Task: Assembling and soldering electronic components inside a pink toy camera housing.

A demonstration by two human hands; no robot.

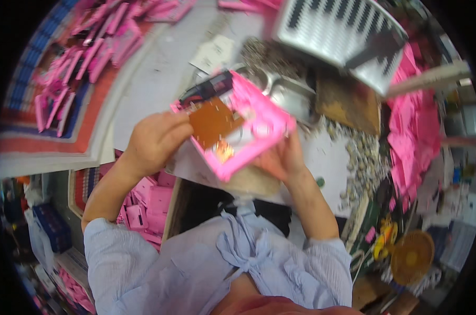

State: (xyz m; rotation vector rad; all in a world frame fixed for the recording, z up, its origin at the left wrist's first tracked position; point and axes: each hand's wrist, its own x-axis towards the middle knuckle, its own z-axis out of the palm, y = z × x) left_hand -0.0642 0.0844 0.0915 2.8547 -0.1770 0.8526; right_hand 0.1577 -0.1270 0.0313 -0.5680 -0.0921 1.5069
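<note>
A pink plastic casing (256, 142), open side up, is held tilted above the table in front of me. Inside it sits a brown circuit board (212, 119), with a black part (209, 86) along the far left side and a coppery, shiny spot (223, 151) at the near corner. My left hand (159, 137) is closed at the casing's left edge, fingertips against the board's edge; whether it pinches board or casing is unclear. My right hand (281, 156) grips the casing's right side from below, its fingers partly hidden under it.
Pink casings (112, 44) lie piled on striped cloth at far left; others (153, 202) fill a box below. Beyond my hands are a white card (212, 54), screws (269, 56), a metal tray (295, 97) and a silver rack (337, 37). Small metal parts (364, 163) are scattered right.
</note>
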